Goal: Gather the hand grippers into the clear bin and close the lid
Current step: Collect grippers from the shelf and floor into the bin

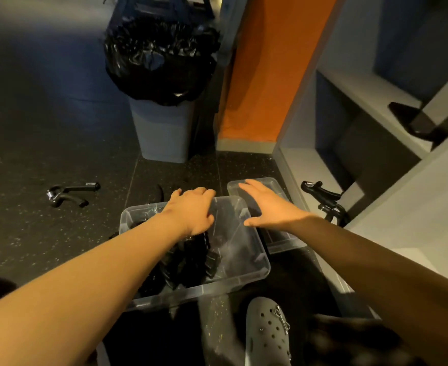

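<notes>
Nearest me, a grey clog is planted on the dark speckled floor, just short of the clear bin's near edge. The bin sits on the floor with its top uncovered, and a black pile of hand grippers fills its left half.

Both bare arms stretch out long and almost straight over it. The left hand lies palm down at the bin's far edge, knuckles up, its fingers bent over the rim and out of sight; whether they grip anything I cannot tell. The right hand hovers palm down over the bin's far right corner, fingers straight and spread wide, thumb out to the side, holding nothing.

Just beyond that hand the lid lies flat on the floor, touching or nearly touching the bin's right side. One loose gripper rests well off to the left on the floor, and another gripper lies to the right against the foot of a grey shelf unit.

Farther back stands a grey trash can lined with a black bag, beside an orange pillar
</notes>
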